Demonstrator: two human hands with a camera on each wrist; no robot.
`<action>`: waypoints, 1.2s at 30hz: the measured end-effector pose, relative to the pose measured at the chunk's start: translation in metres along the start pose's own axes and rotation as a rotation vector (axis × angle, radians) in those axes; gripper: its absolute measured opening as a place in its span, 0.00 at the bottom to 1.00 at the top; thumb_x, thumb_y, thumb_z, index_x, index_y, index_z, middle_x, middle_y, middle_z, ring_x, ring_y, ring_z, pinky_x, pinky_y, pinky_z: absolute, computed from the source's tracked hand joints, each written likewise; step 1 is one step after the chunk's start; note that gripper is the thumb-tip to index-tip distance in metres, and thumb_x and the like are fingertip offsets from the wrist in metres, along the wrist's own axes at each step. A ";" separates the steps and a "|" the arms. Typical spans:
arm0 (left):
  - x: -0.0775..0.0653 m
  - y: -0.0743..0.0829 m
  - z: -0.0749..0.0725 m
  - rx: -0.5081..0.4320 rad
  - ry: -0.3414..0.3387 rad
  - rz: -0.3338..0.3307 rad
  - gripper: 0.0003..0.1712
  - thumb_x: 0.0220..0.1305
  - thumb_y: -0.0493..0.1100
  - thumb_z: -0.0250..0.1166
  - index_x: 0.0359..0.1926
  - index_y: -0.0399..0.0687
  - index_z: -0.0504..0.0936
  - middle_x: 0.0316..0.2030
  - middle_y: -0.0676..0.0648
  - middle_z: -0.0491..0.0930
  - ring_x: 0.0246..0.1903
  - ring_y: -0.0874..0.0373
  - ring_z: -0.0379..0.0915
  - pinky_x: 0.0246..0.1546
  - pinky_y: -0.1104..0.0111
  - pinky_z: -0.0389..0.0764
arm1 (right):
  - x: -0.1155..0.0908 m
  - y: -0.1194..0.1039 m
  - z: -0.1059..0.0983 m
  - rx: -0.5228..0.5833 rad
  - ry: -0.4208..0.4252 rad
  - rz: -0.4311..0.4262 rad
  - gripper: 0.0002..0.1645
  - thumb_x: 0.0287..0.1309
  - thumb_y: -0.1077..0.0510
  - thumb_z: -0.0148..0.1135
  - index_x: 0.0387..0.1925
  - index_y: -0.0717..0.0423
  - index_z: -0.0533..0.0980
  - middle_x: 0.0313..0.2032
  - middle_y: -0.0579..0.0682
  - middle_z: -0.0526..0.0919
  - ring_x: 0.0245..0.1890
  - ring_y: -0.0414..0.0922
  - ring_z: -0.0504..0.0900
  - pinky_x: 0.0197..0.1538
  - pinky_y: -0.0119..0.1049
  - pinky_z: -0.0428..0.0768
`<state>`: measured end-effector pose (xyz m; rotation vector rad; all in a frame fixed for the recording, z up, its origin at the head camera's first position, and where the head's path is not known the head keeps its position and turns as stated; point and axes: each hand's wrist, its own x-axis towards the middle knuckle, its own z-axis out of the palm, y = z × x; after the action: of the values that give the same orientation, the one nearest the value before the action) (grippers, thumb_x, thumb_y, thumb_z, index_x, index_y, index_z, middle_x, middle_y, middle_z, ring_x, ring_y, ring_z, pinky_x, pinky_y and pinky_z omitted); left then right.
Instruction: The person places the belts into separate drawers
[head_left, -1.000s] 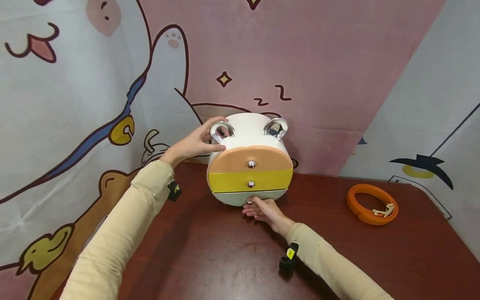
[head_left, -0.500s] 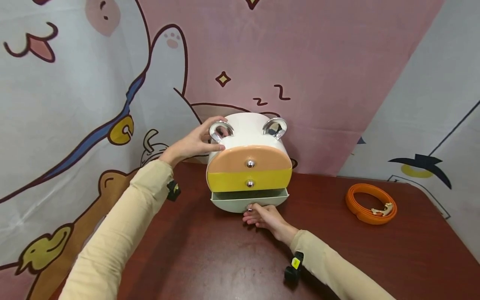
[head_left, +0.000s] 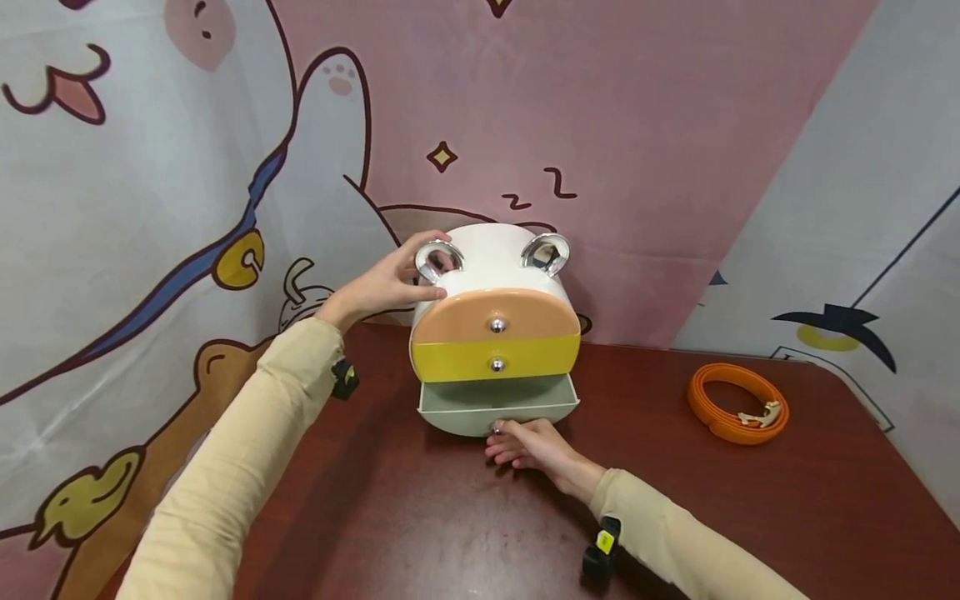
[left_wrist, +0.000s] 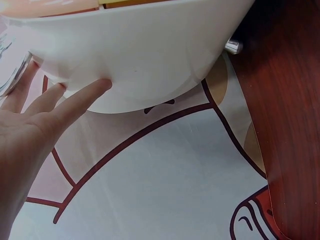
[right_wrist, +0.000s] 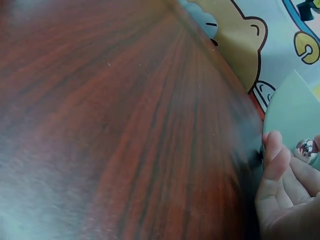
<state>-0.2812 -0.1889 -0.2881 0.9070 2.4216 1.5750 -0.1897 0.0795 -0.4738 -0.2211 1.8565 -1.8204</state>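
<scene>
A small chest of drawers (head_left: 487,254) with a white rounded body and silver ring-shaped ears stands on the table. Its top drawer (head_left: 450,321) is orange and the middle one (head_left: 450,362) yellow; both are closed. The pale green bottom drawer (head_left: 450,422) is pulled partway out, and its visible inside is bare. With thumb and finger, my right hand (head_left: 536,450) pinches the drawer's silver knob (right_wrist: 304,148), the other fingers spread below. My left hand (head_left: 375,287) rests against the chest's left side around the ear, fingers extended along the white wall (left_wrist: 130,60).
A coiled orange belt (head_left: 701,404) with a gold buckle lies on the right of the dark red wooden table (head_left: 420,517). Behind the chest hangs a cartoon-printed cloth (head_left: 637,125) along the table's back edge.
The bottom drawer has gone from closed to partly open, drawn toward me by my right hand on its knob. My left hand has stayed on the chest's side.
</scene>
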 end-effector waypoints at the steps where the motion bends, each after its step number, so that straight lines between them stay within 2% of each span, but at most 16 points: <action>1: 0.000 0.000 0.000 -0.001 0.001 0.001 0.44 0.61 0.32 0.67 0.72 0.51 0.54 0.49 0.39 0.73 0.47 0.48 0.75 0.43 0.63 0.77 | -0.001 0.000 0.000 0.000 -0.004 0.001 0.27 0.65 0.48 0.58 0.42 0.72 0.80 0.34 0.57 0.86 0.31 0.41 0.85 0.31 0.30 0.76; 10: -0.002 0.001 0.000 -0.010 0.008 -0.029 0.44 0.61 0.33 0.67 0.72 0.52 0.54 0.49 0.39 0.73 0.48 0.48 0.74 0.45 0.62 0.76 | -0.006 0.004 -0.002 0.003 -0.027 0.011 0.25 0.65 0.49 0.57 0.42 0.71 0.80 0.33 0.55 0.86 0.30 0.40 0.84 0.31 0.29 0.75; 20: 0.000 0.001 0.001 -0.014 -0.007 0.002 0.44 0.61 0.32 0.66 0.72 0.51 0.53 0.50 0.37 0.71 0.46 0.49 0.74 0.43 0.64 0.75 | -0.015 0.003 -0.004 -0.005 -0.004 0.030 0.24 0.64 0.49 0.57 0.42 0.70 0.81 0.32 0.53 0.86 0.29 0.39 0.83 0.28 0.27 0.73; 36: 0.001 -0.001 -0.001 -0.027 -0.011 0.008 0.45 0.61 0.30 0.66 0.72 0.49 0.52 0.50 0.36 0.72 0.45 0.49 0.76 0.43 0.64 0.76 | -0.030 0.007 0.006 -0.002 -0.007 0.048 0.25 0.65 0.49 0.56 0.42 0.70 0.81 0.34 0.55 0.86 0.29 0.40 0.83 0.29 0.29 0.73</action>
<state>-0.2825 -0.1896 -0.2884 0.9194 2.3868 1.5970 -0.1594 0.0890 -0.4727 -0.1813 1.8430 -1.7835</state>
